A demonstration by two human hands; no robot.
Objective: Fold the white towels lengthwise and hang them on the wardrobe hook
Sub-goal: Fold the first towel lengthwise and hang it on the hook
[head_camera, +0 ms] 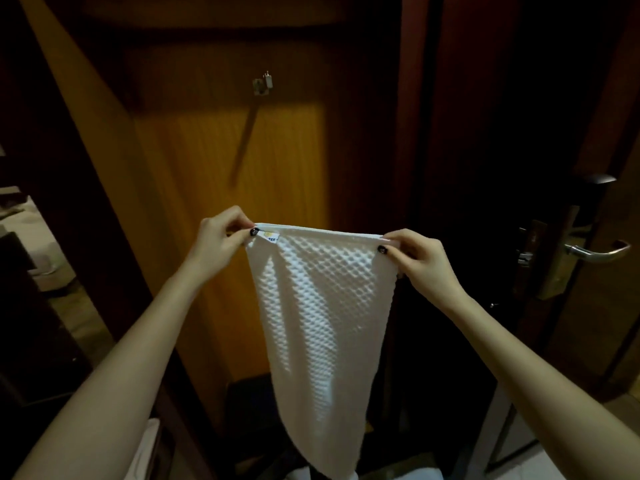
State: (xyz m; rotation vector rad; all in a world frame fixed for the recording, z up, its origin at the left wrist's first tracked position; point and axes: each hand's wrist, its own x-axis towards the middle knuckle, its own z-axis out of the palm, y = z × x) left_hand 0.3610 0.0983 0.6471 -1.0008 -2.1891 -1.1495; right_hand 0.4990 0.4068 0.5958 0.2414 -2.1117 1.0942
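Observation:
A white waffle-textured towel hangs in front of me, stretched by its top edge, with a small label at its upper left corner. My left hand pinches the top left corner. My right hand pinches the top right corner. The towel narrows as it drops toward the floor. Above it, a small metal hook is fixed on the back panel of the open wooden wardrobe, well above both hands.
A dark wooden door with a metal lever handle and lock plate stands at the right. White cloth shows at the lower left by my arm. A dark box lies on the wardrobe floor. A dim room opens at the far left.

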